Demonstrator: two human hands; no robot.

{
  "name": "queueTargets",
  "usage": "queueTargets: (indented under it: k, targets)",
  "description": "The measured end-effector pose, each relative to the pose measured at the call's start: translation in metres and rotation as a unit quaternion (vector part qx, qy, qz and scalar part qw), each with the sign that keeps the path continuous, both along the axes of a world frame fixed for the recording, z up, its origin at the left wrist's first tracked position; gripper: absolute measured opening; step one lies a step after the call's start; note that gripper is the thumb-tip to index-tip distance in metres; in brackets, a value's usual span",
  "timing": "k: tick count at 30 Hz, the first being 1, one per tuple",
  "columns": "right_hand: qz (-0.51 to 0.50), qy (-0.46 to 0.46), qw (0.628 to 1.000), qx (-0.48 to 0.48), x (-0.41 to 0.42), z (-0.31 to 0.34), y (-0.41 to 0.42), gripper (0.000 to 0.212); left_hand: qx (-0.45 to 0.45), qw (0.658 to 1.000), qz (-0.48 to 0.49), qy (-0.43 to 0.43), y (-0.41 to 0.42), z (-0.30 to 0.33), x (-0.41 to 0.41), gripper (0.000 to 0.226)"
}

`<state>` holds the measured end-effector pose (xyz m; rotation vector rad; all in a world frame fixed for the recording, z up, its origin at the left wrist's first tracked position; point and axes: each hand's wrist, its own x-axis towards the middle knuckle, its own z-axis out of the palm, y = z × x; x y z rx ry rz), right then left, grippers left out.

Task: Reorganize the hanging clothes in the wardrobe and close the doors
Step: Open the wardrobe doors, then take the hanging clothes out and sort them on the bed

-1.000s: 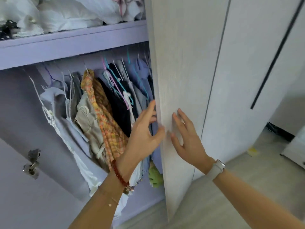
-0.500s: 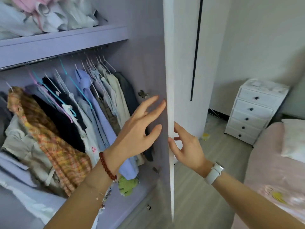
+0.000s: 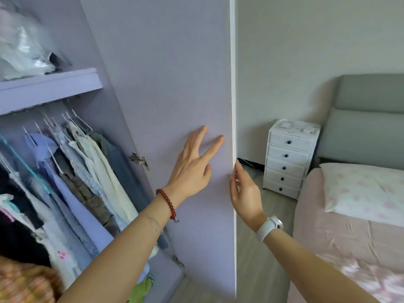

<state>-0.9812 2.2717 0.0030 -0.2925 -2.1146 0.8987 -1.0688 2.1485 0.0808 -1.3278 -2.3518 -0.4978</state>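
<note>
The wardrobe's right door [image 3: 175, 84] stands wide open, its lilac inner face toward me. My left hand [image 3: 192, 165], a red bead bracelet on its wrist, lies flat against that inner face with fingers spread. At the door's white front edge, my right hand [image 3: 244, 191], with a white watch on the wrist, has its fingers curled around the edge. Hanging clothes [image 3: 87, 176] in blue, cream and dark tones fill the rail at the left, with an orange plaid garment [image 3: 24, 283] at the bottom left corner.
A lilac shelf [image 3: 50, 86] above the rail holds bundled pale items [image 3: 24, 49]. Door hinges [image 3: 138, 159] sit on the wardrobe side. To the right stand a white drawer chest [image 3: 288, 158] and a pink bed [image 3: 349, 241] with a pillow and a grey headboard.
The door has swung further open to the right and my view has turned right with it. My left hand has moved from the clothes side onto the door's inner face.
</note>
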Motion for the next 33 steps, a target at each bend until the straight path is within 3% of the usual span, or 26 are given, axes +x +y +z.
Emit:
queueTargets:
  k: [7, 12, 15, 26, 33]
  targets:
    - [-0.018, -0.060, 0.998, 0.015, -0.010, 0.003, 0.009, 0.057, 0.004, 1.000, 0.007, 0.029, 0.023, -0.005, -0.015, 0.071]
    - [-0.072, 0.086, 0.980, 0.161, -0.013, 0.026, -0.012, 0.059, 0.092, 0.995, -0.020, 0.014, 0.001, -0.003, -0.028, 0.058]
    - [-0.038, 0.104, 0.963, 0.245, -0.033, 0.037, -0.041, 0.059, 0.129, 0.991, 0.023, 0.005, -0.035, -0.002, -0.051, 0.053]
    - [0.123, -0.064, 0.973, 0.182, -0.174, 0.023, -0.166, 0.044, 0.032, 0.966, 0.258, 0.005, -0.228, -0.024, -0.168, 0.049]
    - [0.167, -0.138, 0.961, 0.173, -0.278, 0.027, -0.202, 0.040, -0.048, 0.950, 0.309, 0.013, -0.269, -0.021, -0.243, 0.047]
